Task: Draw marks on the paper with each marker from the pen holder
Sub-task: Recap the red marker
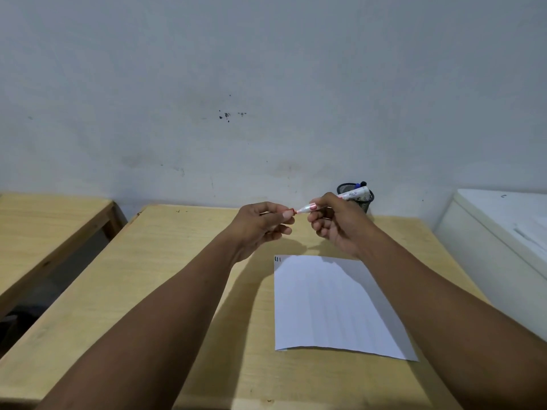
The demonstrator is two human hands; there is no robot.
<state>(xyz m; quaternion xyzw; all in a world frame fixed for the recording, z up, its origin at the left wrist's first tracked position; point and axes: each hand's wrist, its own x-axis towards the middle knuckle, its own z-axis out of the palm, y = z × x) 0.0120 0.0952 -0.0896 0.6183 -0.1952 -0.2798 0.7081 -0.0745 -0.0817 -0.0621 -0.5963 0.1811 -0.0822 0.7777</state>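
You hold a red marker (340,199) level in the air above the far part of the tabletop (165,279), its white printed barrel running from your right hand (337,223) out toward the mesh pen holder (359,199) behind it. The right fingers are wrapped closed round the barrel, which keeps it steady while the other end is worked. Your left hand (260,226) meets it at the tip end, fingers pinched narrow on the small red cap (291,212); the cap sits right at the nose of the marker, so you look to be either pulling it off or pushing it on, and which one cannot be told.

The paper (334,306) lies flat near you, just below the hands and right of centre: a smooth white sheet, with a few short dark strokes in its far left corner. The rest is blank, so I judge the task is early.

The holder is a dark wire-mesh cup standing at the far edge against the pale scuffed wall (266,84), with a blue-capped marker (361,184) poking out. The tabletop is light wood with a faint grain.
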